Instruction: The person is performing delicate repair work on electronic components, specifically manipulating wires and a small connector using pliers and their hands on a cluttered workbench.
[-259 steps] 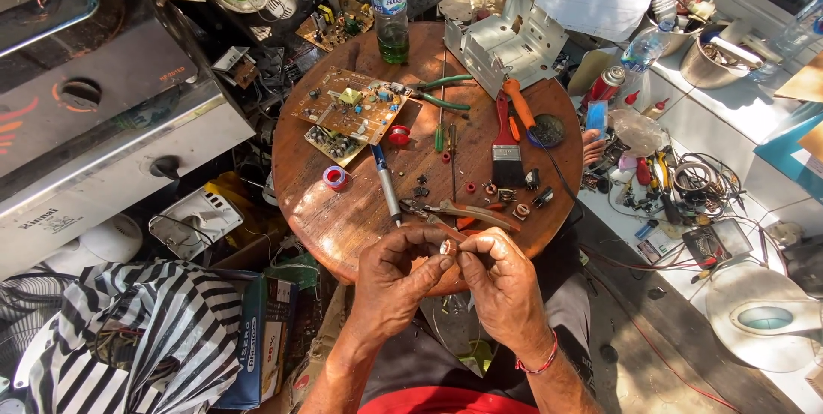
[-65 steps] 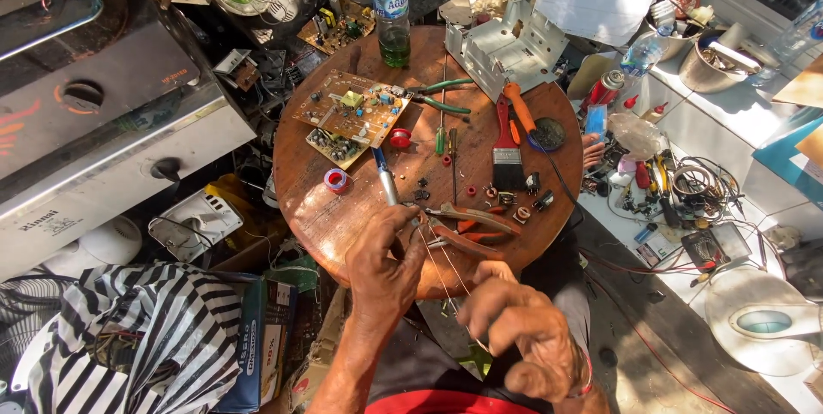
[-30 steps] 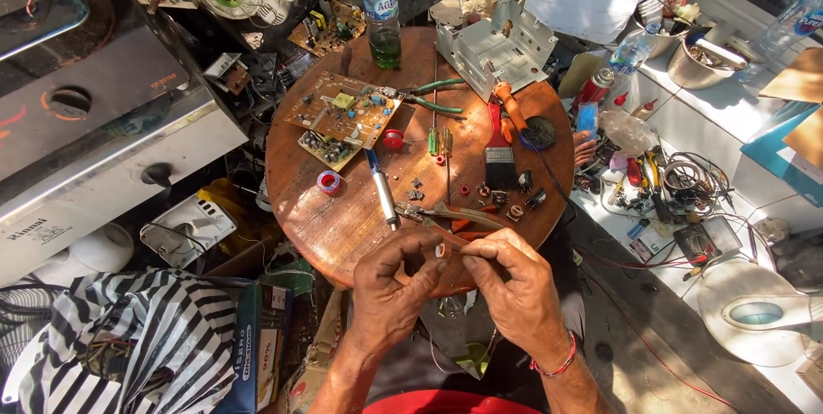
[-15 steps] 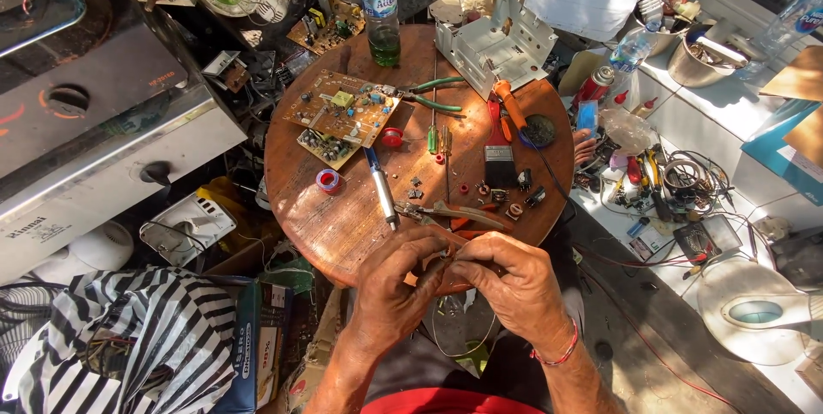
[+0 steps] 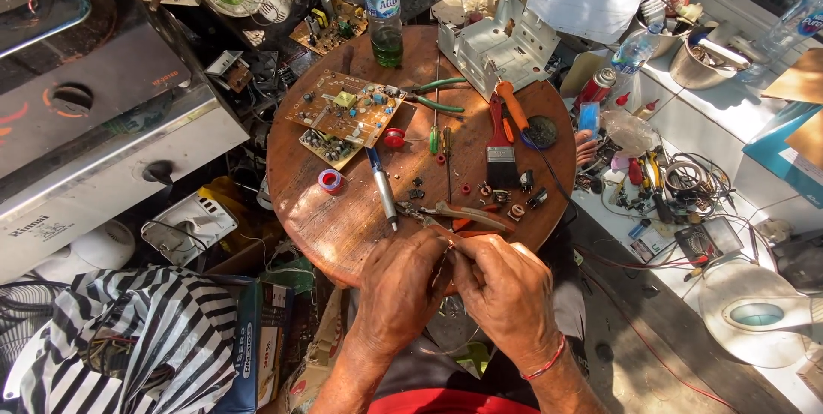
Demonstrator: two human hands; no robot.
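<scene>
Left hand [image 5: 401,290]: pinched on thin wire piece [image 5: 442,261], tiny, unclear.
Right hand [image 5: 506,294]: pinched same piece.
Place: near edge of round wooden tabletop [image 5: 343,225].

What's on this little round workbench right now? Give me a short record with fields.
Surface: round wooden table, crowded with small parts
Left hand: at the near edge, fingertips pinched against the right hand's
Right hand: meets the left hand over something small; too hidden to tell what
Nearest tool: pliers, lying just beyond the hands
Middle: circuit board, paintbrush, pen-like tool
Far edge: plastic bottle with green liquid at the bottom
Small items: roll of tape
</scene>
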